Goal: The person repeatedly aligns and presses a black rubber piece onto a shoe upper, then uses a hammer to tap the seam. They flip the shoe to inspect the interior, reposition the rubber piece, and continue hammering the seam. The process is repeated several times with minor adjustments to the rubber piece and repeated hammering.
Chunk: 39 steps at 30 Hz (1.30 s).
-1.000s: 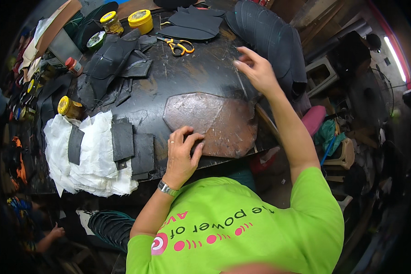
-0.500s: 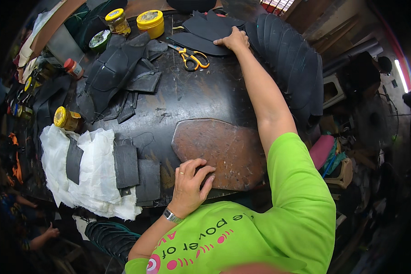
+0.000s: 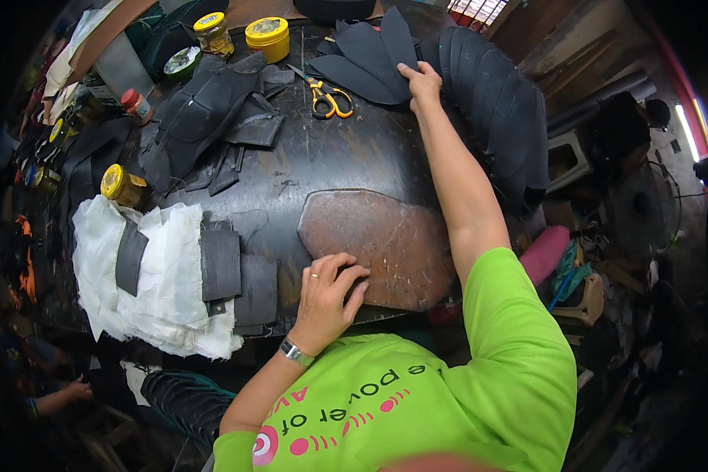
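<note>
1. Right hand: the fingers of my right hand are closed in a narrow pinch on the lower right edge of a black leaf-shaped piece, which stands tilted up at the far side of the tabletop.
2. Work material: the held piece overlaps a fan of flat black pieces to its left. A row of overlapped black sheets stands just right of the same hand.
3. Left hand: the fingers of my left hand are loosely curled, with a gap between thumb and forefinger; I see nothing gripped in them. They rest at the near left edge of a brown board, which lies flat close to my body.
4. Cutting tool: scissors with orange-and-black handles lie near the flat pieces, on their near side.
5. Containers: a yellow tub and a yellow-lidded jar stand side by side at the far left. A second jar stands just beyond the white cloth.
6. Left area: the cloth bears one dark strip; two dark rectangles adjoin its right side. Moulded black parts lie in a heap farther back.
</note>
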Each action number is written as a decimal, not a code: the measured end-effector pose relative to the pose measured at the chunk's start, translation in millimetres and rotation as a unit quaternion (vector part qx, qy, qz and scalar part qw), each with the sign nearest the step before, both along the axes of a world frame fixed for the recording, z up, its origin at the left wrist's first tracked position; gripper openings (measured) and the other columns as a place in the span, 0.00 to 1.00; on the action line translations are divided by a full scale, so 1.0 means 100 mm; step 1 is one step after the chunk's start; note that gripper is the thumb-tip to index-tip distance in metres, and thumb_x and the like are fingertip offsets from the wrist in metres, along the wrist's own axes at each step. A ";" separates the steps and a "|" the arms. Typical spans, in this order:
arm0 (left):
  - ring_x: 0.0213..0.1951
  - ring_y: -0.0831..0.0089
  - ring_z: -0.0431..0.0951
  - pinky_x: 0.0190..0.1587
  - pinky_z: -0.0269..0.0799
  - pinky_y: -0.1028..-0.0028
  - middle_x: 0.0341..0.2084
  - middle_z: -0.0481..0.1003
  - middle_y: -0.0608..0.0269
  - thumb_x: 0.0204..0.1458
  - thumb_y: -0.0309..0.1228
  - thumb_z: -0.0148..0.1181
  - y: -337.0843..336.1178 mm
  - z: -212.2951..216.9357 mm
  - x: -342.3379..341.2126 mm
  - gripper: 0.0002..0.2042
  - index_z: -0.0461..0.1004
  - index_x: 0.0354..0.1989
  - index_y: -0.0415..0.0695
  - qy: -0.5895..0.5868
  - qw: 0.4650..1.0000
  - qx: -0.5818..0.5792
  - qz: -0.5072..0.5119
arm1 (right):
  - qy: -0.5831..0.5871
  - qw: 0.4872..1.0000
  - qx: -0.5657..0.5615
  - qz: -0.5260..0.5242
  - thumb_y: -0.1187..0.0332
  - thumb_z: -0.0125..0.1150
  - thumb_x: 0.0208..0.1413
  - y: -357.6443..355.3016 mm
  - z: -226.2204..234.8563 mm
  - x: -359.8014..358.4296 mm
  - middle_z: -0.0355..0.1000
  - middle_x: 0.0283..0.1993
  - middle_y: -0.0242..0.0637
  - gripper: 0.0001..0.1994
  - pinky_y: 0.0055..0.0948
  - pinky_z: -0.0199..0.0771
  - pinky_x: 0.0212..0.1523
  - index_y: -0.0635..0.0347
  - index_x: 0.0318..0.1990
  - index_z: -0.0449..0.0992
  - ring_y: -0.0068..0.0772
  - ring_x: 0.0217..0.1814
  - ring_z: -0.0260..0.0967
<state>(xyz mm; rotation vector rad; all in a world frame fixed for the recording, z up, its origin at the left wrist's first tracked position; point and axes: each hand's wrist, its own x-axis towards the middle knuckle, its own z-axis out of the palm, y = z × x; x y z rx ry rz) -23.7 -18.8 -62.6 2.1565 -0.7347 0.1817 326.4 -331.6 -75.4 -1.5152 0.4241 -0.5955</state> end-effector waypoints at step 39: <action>0.52 0.54 0.75 0.54 0.74 0.61 0.48 0.72 0.52 0.39 0.44 0.79 1.48 0.65 2.66 0.34 0.72 0.54 0.43 -0.329 0.886 0.129 0.301 | -0.004 0.784 -0.551 0.286 0.56 0.61 0.61 0.95 0.34 -2.26 0.73 0.43 0.44 0.16 0.45 0.73 0.49 0.60 0.45 0.79 0.51 0.49 0.72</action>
